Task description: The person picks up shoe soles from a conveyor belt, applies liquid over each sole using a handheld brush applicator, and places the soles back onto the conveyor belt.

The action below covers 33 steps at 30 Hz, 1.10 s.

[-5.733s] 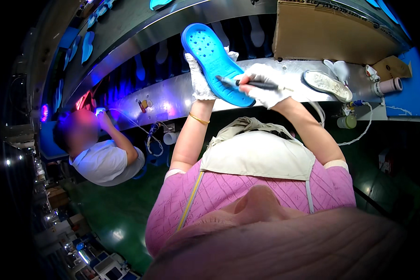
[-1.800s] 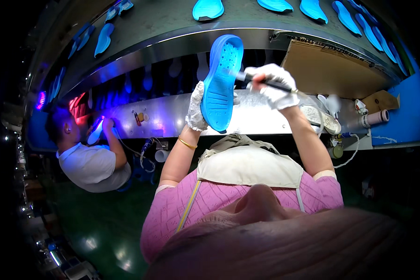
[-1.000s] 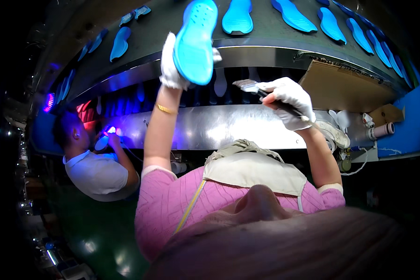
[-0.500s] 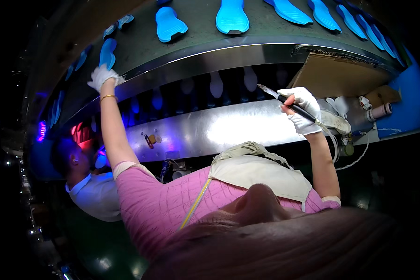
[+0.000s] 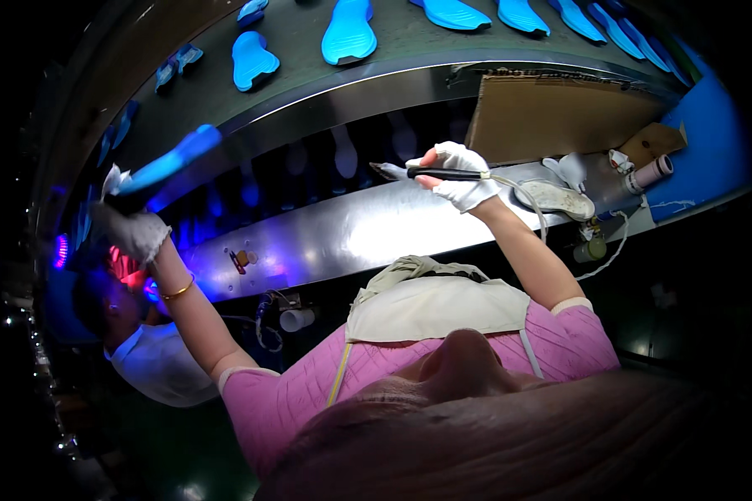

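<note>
My gloved left hand is raised at the left, its fingers closed round one end of a blue shoe sole. The sole is tilted, with its far end up in front of the belt's metal edge; motion blurs both it and the fingers. In my right hand, in a white glove that leaves some fingertips bare, is a brush with a black handle. Its bristles point left over the metal shelf, and a pale tube or cord trails from the handle's back end.
Several more blue soles lie spaced along the dark conveyor belt. A cardboard sheet leans at the right, near a pale sole-shaped piece and a pinkish roll. A co-worker sits at the left by coloured lights.
My left hand has lifted the blue sole off the belt and drawn it down and left. My right hand has moved left with the brush, now held more level. The soles on the belt appear further left.
</note>
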Each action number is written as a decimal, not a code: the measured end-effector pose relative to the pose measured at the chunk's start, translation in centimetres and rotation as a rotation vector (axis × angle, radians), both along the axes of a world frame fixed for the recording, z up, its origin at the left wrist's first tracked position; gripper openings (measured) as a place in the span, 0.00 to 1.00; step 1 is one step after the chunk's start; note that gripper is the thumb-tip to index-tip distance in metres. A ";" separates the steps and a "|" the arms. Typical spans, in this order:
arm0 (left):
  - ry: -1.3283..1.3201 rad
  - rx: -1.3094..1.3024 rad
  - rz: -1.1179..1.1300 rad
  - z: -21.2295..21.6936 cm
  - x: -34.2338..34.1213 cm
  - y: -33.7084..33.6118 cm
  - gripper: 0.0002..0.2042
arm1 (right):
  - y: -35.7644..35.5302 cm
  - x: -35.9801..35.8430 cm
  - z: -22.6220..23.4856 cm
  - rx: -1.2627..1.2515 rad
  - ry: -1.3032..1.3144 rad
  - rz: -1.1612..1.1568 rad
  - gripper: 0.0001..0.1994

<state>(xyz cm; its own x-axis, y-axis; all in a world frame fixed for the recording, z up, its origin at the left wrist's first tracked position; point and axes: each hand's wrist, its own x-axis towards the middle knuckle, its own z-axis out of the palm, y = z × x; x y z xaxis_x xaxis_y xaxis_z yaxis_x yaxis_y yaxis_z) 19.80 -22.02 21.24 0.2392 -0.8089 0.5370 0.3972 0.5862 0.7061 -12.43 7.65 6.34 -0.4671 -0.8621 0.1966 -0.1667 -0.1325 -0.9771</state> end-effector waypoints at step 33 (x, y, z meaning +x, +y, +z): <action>0.150 0.770 -1.174 -17.1 -15.8 24.1 0.46 | 2.3 3.1 0.3 -0.317 0.146 0.149 0.08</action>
